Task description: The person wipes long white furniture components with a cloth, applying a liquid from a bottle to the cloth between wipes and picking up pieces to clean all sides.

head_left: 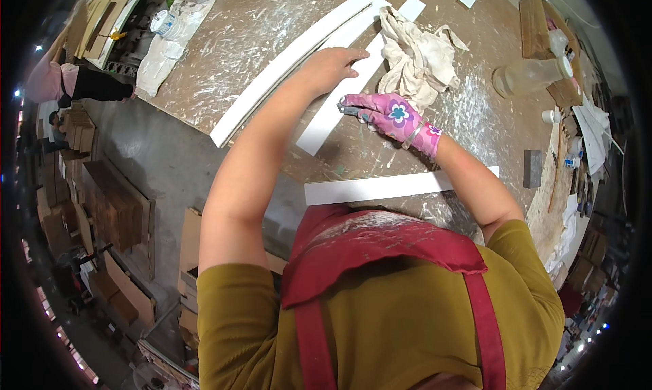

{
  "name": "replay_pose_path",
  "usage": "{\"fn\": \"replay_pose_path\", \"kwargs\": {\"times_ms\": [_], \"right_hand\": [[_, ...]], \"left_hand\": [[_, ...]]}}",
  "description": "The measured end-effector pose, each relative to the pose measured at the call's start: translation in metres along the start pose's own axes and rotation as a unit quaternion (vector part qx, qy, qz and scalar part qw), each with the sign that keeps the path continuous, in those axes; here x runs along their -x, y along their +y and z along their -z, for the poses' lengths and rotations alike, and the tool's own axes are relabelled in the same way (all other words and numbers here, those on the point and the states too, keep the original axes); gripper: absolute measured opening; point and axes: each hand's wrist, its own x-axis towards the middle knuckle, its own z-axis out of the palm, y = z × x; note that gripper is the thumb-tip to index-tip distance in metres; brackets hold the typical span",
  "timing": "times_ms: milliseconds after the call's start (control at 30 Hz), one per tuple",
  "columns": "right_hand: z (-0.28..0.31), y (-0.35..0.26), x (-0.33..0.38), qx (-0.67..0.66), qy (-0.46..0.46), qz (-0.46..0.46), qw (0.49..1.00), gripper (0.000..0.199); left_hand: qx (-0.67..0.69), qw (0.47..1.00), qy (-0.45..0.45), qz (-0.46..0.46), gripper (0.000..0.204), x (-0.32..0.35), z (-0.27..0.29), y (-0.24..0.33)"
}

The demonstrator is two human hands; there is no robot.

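A narrow white strip [320, 127] lies slantwise on the worn brown table [238, 33]. My bare left hand [331, 69] rests over its left edge, thumb and forefinger apart, with nothing seen in its grip. My right hand [394, 116], in a pink flowered glove, is just right of the strip with its fingers drawn together. Something dark grey shows at its fingertips; whether it is a held thing or the glove's soiled tips is unclear. Beyond the glove lies a crumpled cream cloth [418, 57]. Longer white strips [272, 95] lie side by side under my left forearm.
Another white strip [380, 188] lies along the near table edge, partly under my right forearm. To the right are a cloudy plastic jar [530, 76] on its side, a grey block [533, 169] and a wooden box [536, 30]. A white tub [165, 25] stands far left.
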Motion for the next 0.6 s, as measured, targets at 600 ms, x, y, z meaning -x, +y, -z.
{"fn": "replay_pose_path", "kwargs": {"times_ms": [600], "right_hand": [[-0.04, 0.013, 0.005, 0.222, 0.18, 0.132, 0.949, 0.045]], "left_hand": [[-0.118, 0.992, -0.046, 0.029, 0.072, -0.004, -0.011, 0.016]]}}
